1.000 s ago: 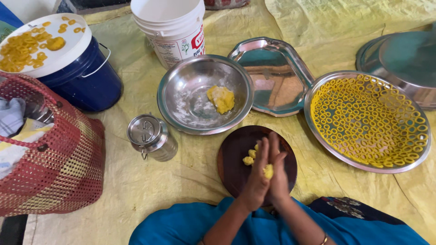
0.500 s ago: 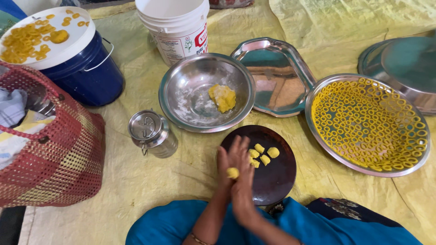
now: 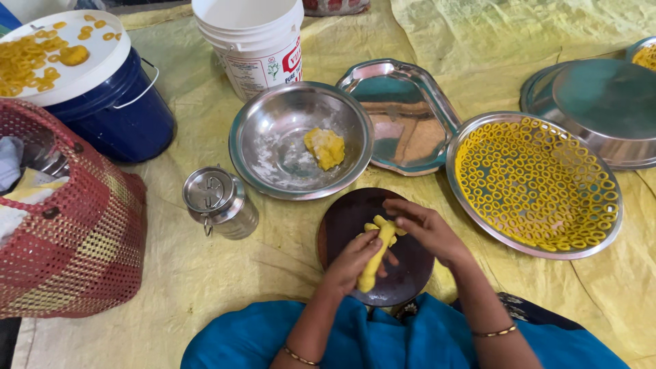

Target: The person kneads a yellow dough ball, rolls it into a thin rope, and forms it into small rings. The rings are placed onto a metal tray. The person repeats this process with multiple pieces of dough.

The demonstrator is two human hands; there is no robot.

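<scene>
Over the dark round board (image 3: 355, 213), a smooth yellow dough roll (image 3: 374, 258), lengthwise toward the bowl (image 3: 273, 130), is pinched by left hand (image 3: 352, 261) and right hand (image 3: 427, 232) fingers.

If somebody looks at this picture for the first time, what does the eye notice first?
Probably the round steel tray at the right, covered with small yellow dough rings. Next, at the bottom centre, the left hand and right hand hold a yellow dough strip over a dark round board.
</scene>
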